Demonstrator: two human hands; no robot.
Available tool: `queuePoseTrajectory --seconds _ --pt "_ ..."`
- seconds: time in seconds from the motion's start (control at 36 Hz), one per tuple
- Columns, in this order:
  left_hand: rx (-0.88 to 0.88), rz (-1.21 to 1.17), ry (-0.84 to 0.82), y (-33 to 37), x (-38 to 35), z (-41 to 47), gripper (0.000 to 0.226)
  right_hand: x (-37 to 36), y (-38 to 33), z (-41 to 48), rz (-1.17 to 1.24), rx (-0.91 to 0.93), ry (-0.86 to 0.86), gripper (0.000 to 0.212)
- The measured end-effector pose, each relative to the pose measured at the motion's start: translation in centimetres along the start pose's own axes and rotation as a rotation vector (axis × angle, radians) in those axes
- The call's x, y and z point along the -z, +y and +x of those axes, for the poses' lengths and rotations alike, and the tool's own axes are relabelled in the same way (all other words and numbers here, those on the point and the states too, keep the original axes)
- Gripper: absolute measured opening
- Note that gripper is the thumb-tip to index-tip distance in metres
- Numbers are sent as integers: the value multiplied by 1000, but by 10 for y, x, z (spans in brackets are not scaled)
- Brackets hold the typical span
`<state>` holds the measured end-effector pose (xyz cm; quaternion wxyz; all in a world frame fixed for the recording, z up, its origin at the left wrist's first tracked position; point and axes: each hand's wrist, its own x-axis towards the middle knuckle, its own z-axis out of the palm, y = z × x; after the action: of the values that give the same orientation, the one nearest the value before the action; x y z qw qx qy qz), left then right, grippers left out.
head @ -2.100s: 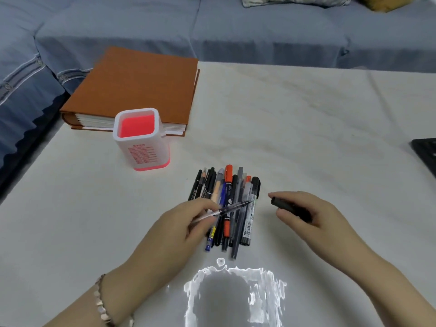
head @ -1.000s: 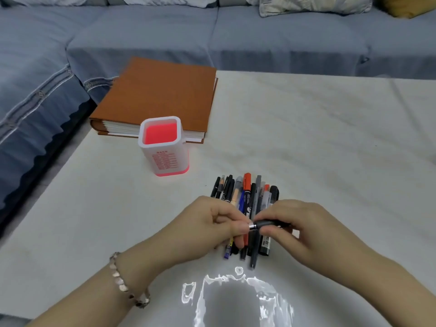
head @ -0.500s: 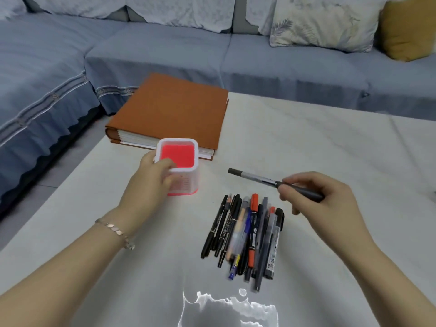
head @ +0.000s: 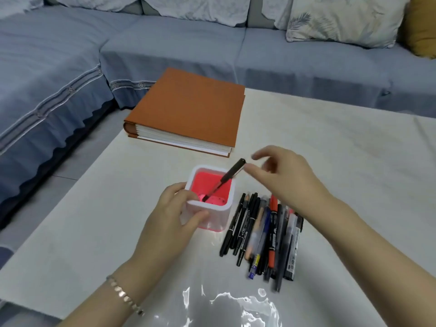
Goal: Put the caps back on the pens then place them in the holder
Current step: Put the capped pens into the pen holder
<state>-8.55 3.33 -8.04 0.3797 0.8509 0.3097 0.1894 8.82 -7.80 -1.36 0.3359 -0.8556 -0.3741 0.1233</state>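
My left hand is wrapped around the near-left corner of the pink holder, with the thumb across the front wall and the fingers curled round the side. The holder stands upright on the counter. One black capped pen is in it, with its lower end down in the near-left of the bottom. It leans up and to the right over the far rim, so the top sticks out at an angle.

My right hand hovers just beside that top end with loose, spread fingers, not pinching anything. The thumb tip is really close to the cap, and I honestly can't tell if it's touching.

The rest of the pens lie in a bunch on the counter just right of the holder, roughly parallel, mostly black with one red-orange and one blue. A thick orange book lies flat on the far-left corner of the counter, with the blue sofa behind it.
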Motion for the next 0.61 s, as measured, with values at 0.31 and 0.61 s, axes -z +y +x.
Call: queuePoseTrajectory --seconds 0.31,0.61 --pt "33 -98 13 4 -14 -5 18 -50 50 -34 -503 -313 -164 22" --pt "65 -126 12 11 -17 -7 31 -60 52 -22 -79 -426 -34 31"
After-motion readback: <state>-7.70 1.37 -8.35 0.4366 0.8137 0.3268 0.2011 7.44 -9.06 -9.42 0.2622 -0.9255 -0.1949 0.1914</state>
